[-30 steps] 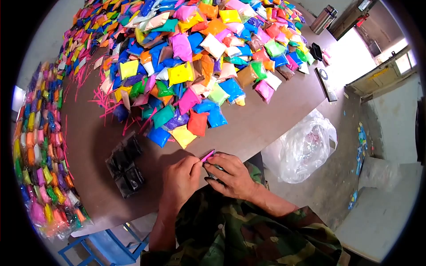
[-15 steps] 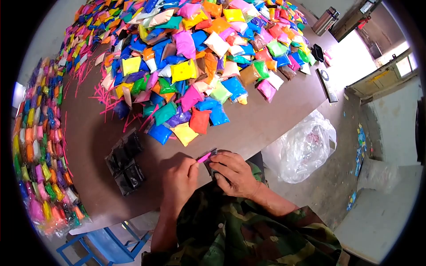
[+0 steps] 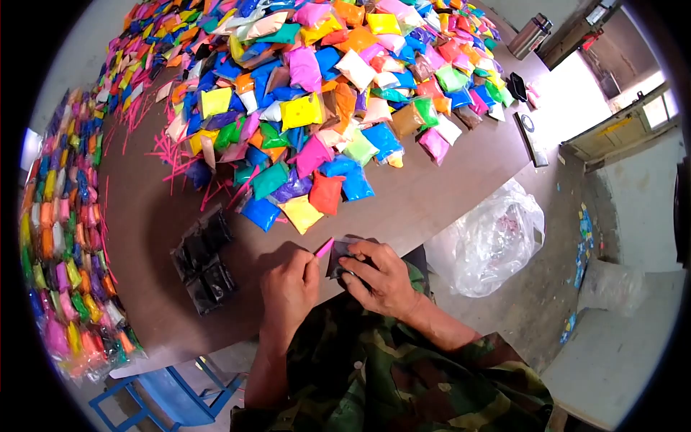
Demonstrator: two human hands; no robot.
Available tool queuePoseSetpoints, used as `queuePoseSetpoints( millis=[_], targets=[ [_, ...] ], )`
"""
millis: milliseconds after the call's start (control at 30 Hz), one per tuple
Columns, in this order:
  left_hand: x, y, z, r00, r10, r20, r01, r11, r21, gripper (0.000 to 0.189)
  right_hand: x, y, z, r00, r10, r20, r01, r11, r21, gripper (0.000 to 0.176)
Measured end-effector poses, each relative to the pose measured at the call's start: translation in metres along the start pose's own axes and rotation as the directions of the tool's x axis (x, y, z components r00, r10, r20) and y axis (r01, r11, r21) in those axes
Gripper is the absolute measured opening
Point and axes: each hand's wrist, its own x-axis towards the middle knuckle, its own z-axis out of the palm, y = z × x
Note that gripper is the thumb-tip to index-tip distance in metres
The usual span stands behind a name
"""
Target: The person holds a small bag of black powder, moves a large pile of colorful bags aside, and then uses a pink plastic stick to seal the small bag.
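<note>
My left hand (image 3: 290, 286) is closed around a thin pink plastic stick (image 3: 324, 248), whose tip points up and right, close to a small black packet (image 3: 335, 259). That packet is pinched in my right hand (image 3: 383, 279), with the fingers covering much of it, near the table's front edge. Left of my hands, several shiny black packets (image 3: 204, 259) lie grouped on the brown table (image 3: 425, 198). Just beyond my hands are a yellow packet (image 3: 301, 214) and a blue packet (image 3: 260, 214).
A large heap of colourful packets (image 3: 302, 111) covers the far table. Pink sticks (image 3: 173, 157) lie scattered at its left. Bundled packets (image 3: 68, 252) line the left edge. A clear plastic bag (image 3: 497, 241) hangs at the right, a steel flask (image 3: 530, 36) stands far right, and a blue stool (image 3: 173, 396) is below.
The pink stick has drawn slightly left, away from the black packet, and tilts more steeply. More of the packet shows between my hands as the right fingers have shifted.
</note>
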Motion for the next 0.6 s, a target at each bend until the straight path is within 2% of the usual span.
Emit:
queuePoseSetpoints(
  millis=[33,67,167,267,400,500,600],
  targets=[
    [0.002,-0.004,-0.001,1.000,0.017,-0.018,-0.016,0.999,0.029,0.008,0.001,0.000,0.000,1.000,0.004,0.013,-0.004,1.000,-0.001,0.030],
    [0.002,-0.007,-0.003,0.999,-0.034,0.037,0.033,0.999,0.015,0.009,0.001,0.001,-0.001,1.000,0.010,0.023,-0.010,1.000,-0.003,0.029],
    [-0.004,0.003,-0.005,0.998,-0.066,-0.022,0.063,0.990,-0.129,0.008,0.000,0.001,-0.002,1.000,0.009,0.024,-0.008,1.000,-0.027,0.028],
    [-0.014,0.030,-0.014,0.985,-0.165,0.052,0.172,0.965,-0.197,0.008,0.002,-0.003,-0.001,0.999,0.050,-0.011,-0.050,0.998,-0.036,0.028],
    [-0.027,0.010,-0.002,0.990,-0.137,0.042,0.142,0.976,-0.167,0.009,0.003,-0.004,0.000,0.998,0.054,-0.013,-0.055,0.997,-0.046,0.029],
    [-0.020,-0.003,-0.008,0.996,-0.087,-0.022,0.085,0.994,-0.066,0.009,0.003,-0.004,0.001,0.998,0.064,-0.018,-0.065,0.996,-0.063,0.030],
    [-0.022,0.007,-0.016,0.990,-0.141,-0.002,0.139,0.983,-0.121,0.009,0.004,-0.009,-0.001,0.995,0.097,0.005,-0.095,0.983,-0.157,0.031]
  ],
)
